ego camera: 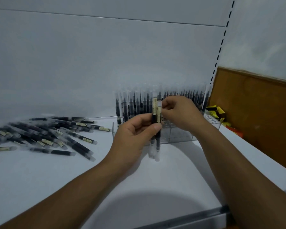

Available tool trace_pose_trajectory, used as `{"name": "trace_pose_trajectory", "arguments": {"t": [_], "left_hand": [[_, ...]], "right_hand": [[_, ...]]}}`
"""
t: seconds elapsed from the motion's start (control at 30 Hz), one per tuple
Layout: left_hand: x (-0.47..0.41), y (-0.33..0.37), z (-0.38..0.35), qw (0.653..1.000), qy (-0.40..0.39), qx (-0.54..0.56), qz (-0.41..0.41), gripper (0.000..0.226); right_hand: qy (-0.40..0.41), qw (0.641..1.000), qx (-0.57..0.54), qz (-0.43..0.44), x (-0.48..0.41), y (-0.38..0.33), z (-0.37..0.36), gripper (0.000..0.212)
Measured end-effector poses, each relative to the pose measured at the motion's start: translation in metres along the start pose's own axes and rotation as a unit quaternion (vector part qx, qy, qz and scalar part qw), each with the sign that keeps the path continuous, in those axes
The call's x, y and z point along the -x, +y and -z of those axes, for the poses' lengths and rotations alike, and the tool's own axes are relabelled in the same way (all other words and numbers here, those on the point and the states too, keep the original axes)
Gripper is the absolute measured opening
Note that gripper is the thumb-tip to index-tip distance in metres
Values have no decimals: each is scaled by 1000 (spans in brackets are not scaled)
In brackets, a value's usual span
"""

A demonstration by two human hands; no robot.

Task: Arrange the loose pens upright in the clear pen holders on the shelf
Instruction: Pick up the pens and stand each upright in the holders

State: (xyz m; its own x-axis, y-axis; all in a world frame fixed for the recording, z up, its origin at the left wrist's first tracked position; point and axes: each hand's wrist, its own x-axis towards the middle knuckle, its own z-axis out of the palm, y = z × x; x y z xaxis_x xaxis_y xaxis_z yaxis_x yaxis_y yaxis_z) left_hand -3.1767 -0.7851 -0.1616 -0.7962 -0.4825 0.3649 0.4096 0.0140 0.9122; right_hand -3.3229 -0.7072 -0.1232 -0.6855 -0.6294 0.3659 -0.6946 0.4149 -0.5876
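Observation:
My left hand (135,134) grips a small bunch of black pens (156,113) upright, their clear caps pointing down just in front of the clear pen holder (180,134). My right hand (178,111) pinches the top end of one pen in that bunch. Behind my hands, several pens stand upright in the holder's back rows (134,103). A heap of loose black pens (45,134) with cream labels lies flat on the white shelf (56,171) to the left.
The shelf's white back panel (106,55) rises right behind the holder. A slotted upright (221,42) and a brown board (254,113) bound the right side, with yellow and orange packets (221,116) beside the holder. The shelf's grey front edge (188,217) runs along the bottom.

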Motion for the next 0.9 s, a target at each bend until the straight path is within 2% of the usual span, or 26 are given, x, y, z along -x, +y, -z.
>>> {"name": "trace_pose_trajectory", "arguments": {"t": [0.13,0.3,0.37,0.5,0.53,0.6,0.7,0.8,0.9], "left_hand": [[-2,2,2,1000,17,-3,-5,20],[-2,4,3,1000,27,-1,-4,19],[-1,5,2,999,35,11,-2,19],[-2,8,4,998,54,38,3,19],[-2,9,4,998,56,39,4,19],[-2,9,5,997,64,45,2,19],[-3,11,6,995,79,53,-6,19],[-5,13,8,994,91,53,-15,20],[-7,14,10,992,106,58,-21,21]], "right_hand": [[-3,999,51,-1,0,-1,-3,11],[-23,998,58,-5,2,2,-4,14],[-17,999,33,0,5,6,1,17],[59,996,-66,24,21,0,19,26],[40,993,-105,31,27,-3,25,32],[-64,988,-134,42,39,-11,34,40],[-211,972,-95,47,50,-11,27,32],[-229,962,-136,50,52,-5,14,14],[-211,964,-153,45,49,0,14,8]]}}
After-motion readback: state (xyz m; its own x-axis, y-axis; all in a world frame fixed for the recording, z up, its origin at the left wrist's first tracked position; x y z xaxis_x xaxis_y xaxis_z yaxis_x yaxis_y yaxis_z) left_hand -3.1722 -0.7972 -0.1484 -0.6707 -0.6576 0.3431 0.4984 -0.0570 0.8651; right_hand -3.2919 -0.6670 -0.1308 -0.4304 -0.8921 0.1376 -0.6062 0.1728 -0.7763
